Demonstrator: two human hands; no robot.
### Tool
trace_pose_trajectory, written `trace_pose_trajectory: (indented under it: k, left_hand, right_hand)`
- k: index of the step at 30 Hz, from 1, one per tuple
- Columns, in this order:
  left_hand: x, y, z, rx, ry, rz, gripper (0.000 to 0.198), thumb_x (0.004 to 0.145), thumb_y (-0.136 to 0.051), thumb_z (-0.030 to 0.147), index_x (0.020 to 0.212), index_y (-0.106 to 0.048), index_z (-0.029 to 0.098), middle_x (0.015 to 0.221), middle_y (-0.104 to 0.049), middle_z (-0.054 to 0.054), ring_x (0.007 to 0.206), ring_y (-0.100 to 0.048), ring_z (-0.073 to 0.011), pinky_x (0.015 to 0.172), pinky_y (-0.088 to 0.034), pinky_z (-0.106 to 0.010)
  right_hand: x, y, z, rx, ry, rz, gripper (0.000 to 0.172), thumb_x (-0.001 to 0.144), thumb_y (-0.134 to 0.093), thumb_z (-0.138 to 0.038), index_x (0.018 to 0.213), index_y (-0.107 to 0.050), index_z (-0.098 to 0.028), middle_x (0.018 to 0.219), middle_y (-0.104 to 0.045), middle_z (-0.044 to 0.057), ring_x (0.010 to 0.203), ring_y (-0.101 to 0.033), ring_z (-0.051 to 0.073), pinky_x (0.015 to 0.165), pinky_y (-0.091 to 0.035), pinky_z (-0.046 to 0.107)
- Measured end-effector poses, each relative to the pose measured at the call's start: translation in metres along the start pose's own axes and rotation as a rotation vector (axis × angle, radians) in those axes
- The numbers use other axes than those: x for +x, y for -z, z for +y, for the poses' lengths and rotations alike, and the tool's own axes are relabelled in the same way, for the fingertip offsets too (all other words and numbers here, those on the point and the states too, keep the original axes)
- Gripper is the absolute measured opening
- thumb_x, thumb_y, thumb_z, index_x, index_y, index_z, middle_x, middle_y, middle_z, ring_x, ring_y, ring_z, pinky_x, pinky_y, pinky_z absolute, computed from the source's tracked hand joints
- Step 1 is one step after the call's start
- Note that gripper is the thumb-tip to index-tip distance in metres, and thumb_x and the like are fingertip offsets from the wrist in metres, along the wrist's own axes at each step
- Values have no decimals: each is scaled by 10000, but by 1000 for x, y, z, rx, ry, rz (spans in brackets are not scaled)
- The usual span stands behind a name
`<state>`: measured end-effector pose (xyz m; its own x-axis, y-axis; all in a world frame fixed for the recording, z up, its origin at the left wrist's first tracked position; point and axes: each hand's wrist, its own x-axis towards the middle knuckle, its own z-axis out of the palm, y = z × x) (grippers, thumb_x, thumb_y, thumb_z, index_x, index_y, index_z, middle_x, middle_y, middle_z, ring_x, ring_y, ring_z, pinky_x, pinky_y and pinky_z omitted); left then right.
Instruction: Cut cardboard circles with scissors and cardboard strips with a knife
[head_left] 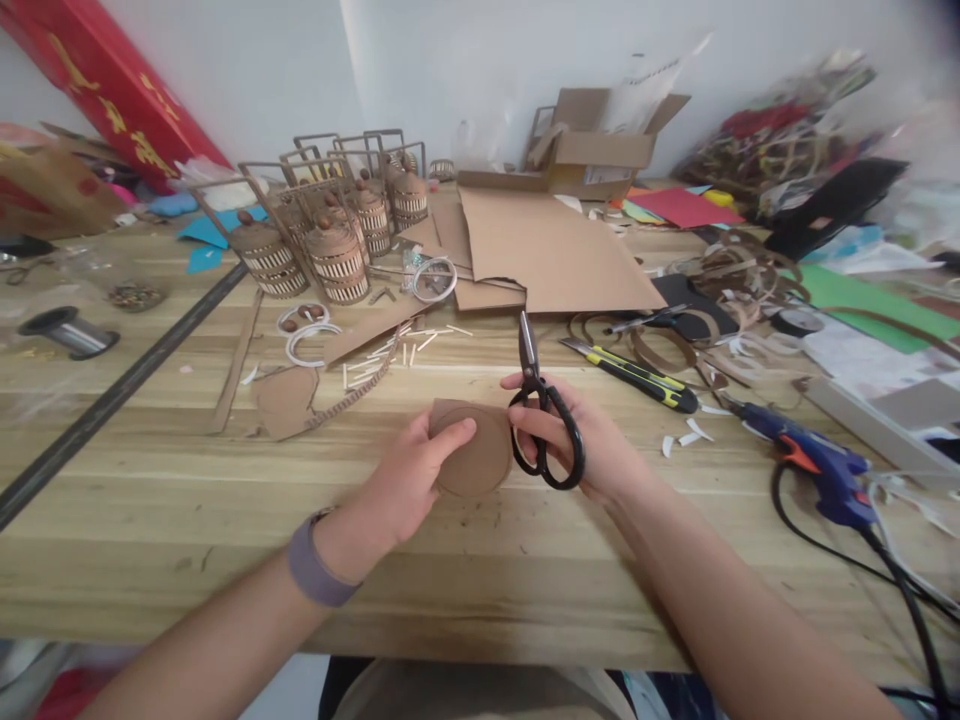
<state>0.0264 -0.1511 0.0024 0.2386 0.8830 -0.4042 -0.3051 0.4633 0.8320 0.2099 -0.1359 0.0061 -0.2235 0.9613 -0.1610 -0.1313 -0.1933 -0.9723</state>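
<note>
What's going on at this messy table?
A person is working with cardboard at a wooden table. Their left hand pins a round cardboard disc flat on the tabletop. The right hand grips black scissors beside the disc, blades closed and pointing away. A utility knife and a blue glue gun lie to the right. Little cardboard lanterns stand at the back.

Our left hand (pixel 409 480) pinches a round cardboard disc (pixel 474 452) over the wooden table (pixel 525 580). Our right hand (pixel 581 445) grips black scissors (pixel 541 420), blades closed, pointing away, beside a yellow utility knife (pixel 637 375).
</note>
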Motion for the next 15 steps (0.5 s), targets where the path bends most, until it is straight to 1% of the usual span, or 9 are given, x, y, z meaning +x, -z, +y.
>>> trace_pose_trajectory:
  k: [1, 3, 5, 7, 9, 11, 12, 15]
  left_hand:
    - [0, -2, 0, -15, 5, 0, 398, 771, -817, 346, 1130, -699, 219, 1111, -788, -60, 1078, -700, -272, 843, -520, -327]
    - [1, -5, -1, -37, 30, -37, 435, 714, -855, 323, 1103, -708, 198, 1079, -795, -71, 1064, -706, -286, 850, -524, -341]
    - [2, -7, -3, -33, 57, -102, 442, 673, -880, 312, 1068, -729, 182, 1082, -795, -82, 1075, -705, -298, 871, -523, -353]
    - [4, -6, -5, -16, 62, -125, 429, 661, -890, 323, 1039, -747, 180, 1116, -789, -87, 1097, -697, -301, 896, -518, -359]
    - [6, -4, -6, -9, 48, -76, 441, 656, -897, 338, 1043, -748, 186, 1131, -786, -84, 1087, -699, -299, 894, -522, -367]
    - [6, -2, -4, -28, 17, 2, 457, 646, -900, 353, 1043, -744, 187, 1080, -795, -76, 1029, -712, -295, 858, -536, -371]
    - [6, -1, -3, -40, -11, 33, 453, 648, -896, 362, 1036, -744, 184, 1050, -799, -72, 1005, -716, -291, 843, -541, -369]
    - [4, 0, 3, -65, -108, 96, 417, 658, -882, 361, 1003, -747, 168, 1026, -800, -78, 1015, -714, -289, 866, -544, -360]
  right_hand:
    - [-1, 0, -2, -3, 4, 4, 483, 676, -819, -377, 1063, -583, -208, 559, -556, -98, 456, -496, 104, 458, -403, 237]
    - [-2, -2, -5, -23, 10, 11, 473, 650, -825, -348, 1034, -582, -215, 626, -571, -92, 476, -492, 90, 473, -405, 237]
    - [-3, -3, -6, -67, 21, 6, 439, 661, -804, -344, 1019, -580, -223, 671, -563, -86, 500, -492, 89, 484, -399, 239]
    - [-2, -2, -7, -141, 46, -1, 426, 687, -787, -377, 1028, -580, -228, 687, -542, -79, 531, -488, 99, 497, -389, 246]
    - [-2, 2, -6, -241, 81, 25, 434, 728, -773, -438, 1054, -577, -228, 685, -509, -72, 552, -463, 111, 504, -368, 255]
    - [-4, 8, -4, -352, 111, 46, 461, 762, -760, -509, 1071, -567, -227, 669, -465, -71, 560, -424, 123, 507, -339, 260]
    - [-6, 11, -2, -408, 123, 35, 481, 775, -755, -539, 1084, -561, -226, 666, -446, -70, 570, -408, 129, 513, -333, 263]
    - [-16, 18, 3, -527, 150, -95, 556, 803, -741, -623, 1134, -540, -224, 714, -439, -52, 619, -400, 145, 550, -352, 269]
